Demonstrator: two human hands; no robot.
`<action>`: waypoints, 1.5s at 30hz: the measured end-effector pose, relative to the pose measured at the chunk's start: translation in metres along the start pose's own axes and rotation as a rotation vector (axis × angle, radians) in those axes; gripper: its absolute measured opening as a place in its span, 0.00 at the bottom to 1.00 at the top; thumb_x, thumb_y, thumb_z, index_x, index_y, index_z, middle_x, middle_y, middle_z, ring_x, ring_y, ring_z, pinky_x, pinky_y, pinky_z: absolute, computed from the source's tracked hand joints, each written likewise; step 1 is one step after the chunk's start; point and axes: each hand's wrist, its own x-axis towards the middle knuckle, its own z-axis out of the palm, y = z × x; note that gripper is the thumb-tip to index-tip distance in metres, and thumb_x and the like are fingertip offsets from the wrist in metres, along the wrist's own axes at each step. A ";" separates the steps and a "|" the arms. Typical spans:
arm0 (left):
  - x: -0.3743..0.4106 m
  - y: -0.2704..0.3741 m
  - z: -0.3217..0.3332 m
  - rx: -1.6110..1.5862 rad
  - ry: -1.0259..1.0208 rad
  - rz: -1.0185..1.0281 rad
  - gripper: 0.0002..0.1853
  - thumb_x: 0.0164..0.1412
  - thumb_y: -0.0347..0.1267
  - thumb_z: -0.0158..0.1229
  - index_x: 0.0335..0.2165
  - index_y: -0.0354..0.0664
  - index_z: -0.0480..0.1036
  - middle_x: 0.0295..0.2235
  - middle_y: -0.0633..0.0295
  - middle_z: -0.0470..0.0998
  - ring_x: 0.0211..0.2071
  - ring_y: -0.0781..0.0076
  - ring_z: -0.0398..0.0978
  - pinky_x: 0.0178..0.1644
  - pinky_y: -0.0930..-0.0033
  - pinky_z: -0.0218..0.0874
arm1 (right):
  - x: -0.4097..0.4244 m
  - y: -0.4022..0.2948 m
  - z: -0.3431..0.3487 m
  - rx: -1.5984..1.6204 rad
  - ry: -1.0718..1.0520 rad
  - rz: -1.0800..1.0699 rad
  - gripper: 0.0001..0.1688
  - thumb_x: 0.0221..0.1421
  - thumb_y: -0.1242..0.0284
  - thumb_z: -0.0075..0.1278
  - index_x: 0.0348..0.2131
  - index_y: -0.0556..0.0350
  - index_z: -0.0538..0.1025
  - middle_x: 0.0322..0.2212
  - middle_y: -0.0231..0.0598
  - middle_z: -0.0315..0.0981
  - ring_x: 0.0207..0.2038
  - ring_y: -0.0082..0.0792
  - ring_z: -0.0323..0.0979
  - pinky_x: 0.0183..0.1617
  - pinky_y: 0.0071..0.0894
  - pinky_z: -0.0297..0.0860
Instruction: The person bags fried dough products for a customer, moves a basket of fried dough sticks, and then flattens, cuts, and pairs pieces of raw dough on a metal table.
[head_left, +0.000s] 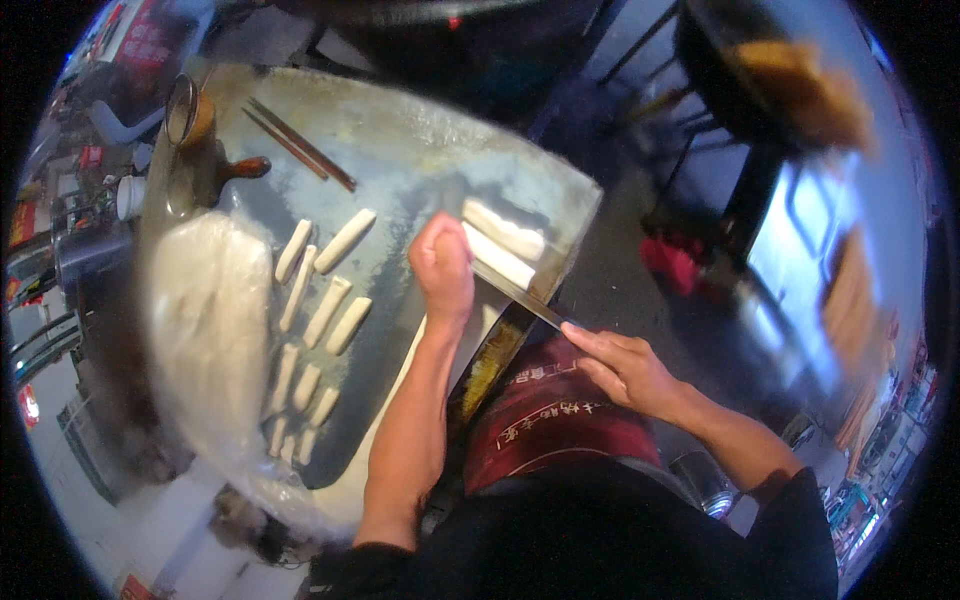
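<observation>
A long, narrow metal blade (517, 292) slants over the dough near the table's right edge. At its far end my left hand (442, 259) is closed in a fist around it, and that end is hidden. My right hand (630, 371) holds the near end, its index finger or thumb stretched along it. Two cut dough strips (504, 229) lie side by side just past the blade. Under my left forearm runs a longer band of dough (401, 367), partly covered. Several short dough sticks (345, 240) are spread on the floury metal tabletop (405, 135).
A large dough slab (210, 322) under clear plastic fills the table's left side. Dark chopsticks (300, 146), a wooden handle (247, 167) and a cup-like container (184, 112) lie beyond it. At right, blurred golden-brown food (806, 82) is near a dark round vessel (720, 82).
</observation>
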 end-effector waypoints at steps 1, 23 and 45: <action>0.004 -0.001 0.002 -0.017 -0.009 0.006 0.12 0.55 0.25 0.41 0.17 0.47 0.63 0.16 0.69 0.62 0.19 0.80 0.56 0.24 0.73 0.49 | 0.009 -0.003 -0.001 0.019 0.003 0.000 0.35 0.64 0.72 0.54 0.66 0.44 0.62 0.39 0.56 0.76 0.36 0.53 0.77 0.42 0.45 0.74; -0.018 -0.002 -0.032 -0.093 0.073 -0.066 0.12 0.54 0.22 0.41 0.17 0.42 0.63 0.18 0.69 0.62 0.21 0.81 0.58 0.25 0.75 0.48 | 0.001 -0.016 0.032 0.085 0.024 -0.077 0.37 0.61 0.75 0.55 0.67 0.43 0.63 0.30 0.51 0.72 0.28 0.47 0.73 0.34 0.43 0.73; -0.053 -0.008 -0.017 0.002 0.010 0.001 0.11 0.55 0.24 0.43 0.17 0.43 0.62 0.21 0.64 0.63 0.27 0.74 0.61 0.33 0.72 0.53 | -0.033 -0.007 0.033 -0.056 0.002 0.052 0.37 0.60 0.76 0.55 0.66 0.38 0.64 0.29 0.50 0.73 0.28 0.48 0.73 0.33 0.41 0.72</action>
